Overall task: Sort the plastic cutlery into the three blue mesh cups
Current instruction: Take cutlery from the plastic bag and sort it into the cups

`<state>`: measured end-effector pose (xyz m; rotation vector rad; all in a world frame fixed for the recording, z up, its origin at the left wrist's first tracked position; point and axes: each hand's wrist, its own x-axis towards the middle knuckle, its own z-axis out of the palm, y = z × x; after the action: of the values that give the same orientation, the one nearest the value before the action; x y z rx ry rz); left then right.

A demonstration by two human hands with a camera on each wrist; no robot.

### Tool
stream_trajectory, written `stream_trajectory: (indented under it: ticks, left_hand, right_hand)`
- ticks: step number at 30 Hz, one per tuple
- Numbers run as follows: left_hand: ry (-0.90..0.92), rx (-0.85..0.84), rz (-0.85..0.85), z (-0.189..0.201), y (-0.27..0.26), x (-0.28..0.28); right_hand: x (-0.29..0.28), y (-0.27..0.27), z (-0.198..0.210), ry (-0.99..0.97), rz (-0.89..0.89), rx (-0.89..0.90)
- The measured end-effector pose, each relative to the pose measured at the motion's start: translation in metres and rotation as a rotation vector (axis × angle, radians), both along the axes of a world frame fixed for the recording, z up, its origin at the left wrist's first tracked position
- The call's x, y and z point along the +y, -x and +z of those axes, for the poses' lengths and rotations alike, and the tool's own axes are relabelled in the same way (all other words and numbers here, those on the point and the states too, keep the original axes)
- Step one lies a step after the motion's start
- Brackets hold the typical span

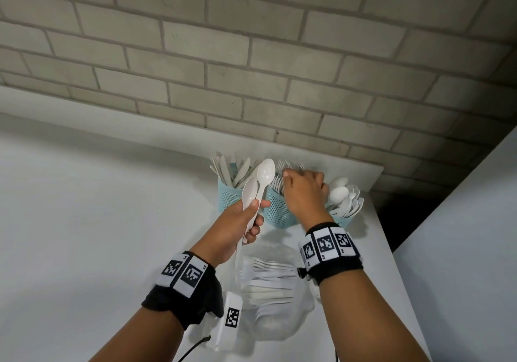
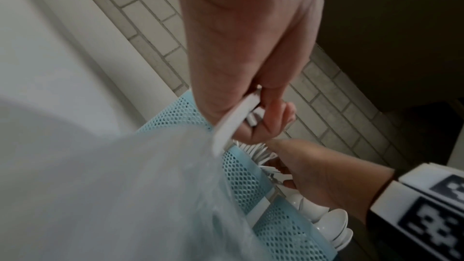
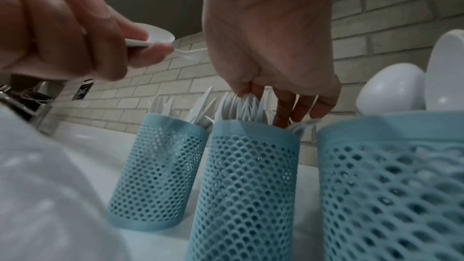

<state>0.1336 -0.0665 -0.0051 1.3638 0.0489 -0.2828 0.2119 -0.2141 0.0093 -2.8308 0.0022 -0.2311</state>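
Three blue mesh cups stand in a row against the brick wall: the left cup (image 1: pixel 228 195) holds knives, the middle cup (image 1: pixel 278 210) forks, the right cup (image 1: pixel 345 220) spoons. My left hand (image 1: pixel 257 208) grips two white spoons (image 1: pixel 264 174) by their handles, bowls up, in front of the left and middle cups. My right hand (image 1: pixel 296 182) hangs over the middle cup (image 3: pixel 246 186). Its straight fingers (image 3: pixel 286 106) reach down among the forks (image 3: pixel 241 104) and touch them. I cannot see it pinching any fork.
A clear plastic bag (image 1: pixel 274 286) with several more forks and other white cutlery lies on the white table (image 1: pixel 98 222) between my forearms. The table ends close to the right of the spoon cup, beside a dark gap (image 1: pixel 405 216).
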Motion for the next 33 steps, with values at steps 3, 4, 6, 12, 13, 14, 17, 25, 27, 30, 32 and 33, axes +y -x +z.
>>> stream_trajectory:
  ticks: [3,4,6,12,13,14,17,25,27,30,32,33]
  left_hand:
    - [0.016,0.000,-0.018,0.002,0.002,-0.001]
    - [0.026,-0.001,-0.029,0.002,0.002,0.000]
    - [0.067,0.008,-0.044,0.003,0.003,0.002]
    - [0.152,0.040,-0.092,0.006,0.006,0.003]
    - [0.160,0.046,-0.104,0.007,0.007,0.002]
    - [0.165,0.052,-0.116,0.007,0.008,0.002]
    - [0.166,0.078,-0.134,0.010,0.011,0.000]
    - [0.045,0.036,-0.135,0.016,0.017,-0.003]
    - [0.029,0.026,-0.151,0.016,0.018,-0.007]
    - [-0.003,0.033,-0.130,0.017,0.020,-0.011]
    - [-0.060,0.030,-0.088,0.018,0.020,-0.014]
    - [-0.079,0.025,-0.070,0.017,0.019,-0.015]
  right_hand:
    - [-0.001,0.000,0.008,0.032,0.006,-0.016]
    - [-0.001,0.002,0.011,0.011,0.014,-0.077]
    - [0.001,0.007,0.016,-0.147,0.018,-0.235]
    - [0.004,0.034,0.033,-0.982,0.146,-0.078]
    - [0.005,0.036,0.033,-0.991,0.187,-0.001]
    - [0.006,0.038,0.032,-0.979,0.221,0.051]
    - [0.007,0.040,0.027,-0.947,0.286,0.054]
    - [0.008,0.061,0.030,-0.922,0.392,0.101]
    - [0.011,0.068,0.032,-0.938,0.410,0.156]
    - [0.014,0.075,0.026,-1.111,0.487,0.246]
    - [0.015,0.076,0.020,-1.164,0.502,0.257]
    - [0.016,0.077,0.019,-1.159,0.493,0.253]
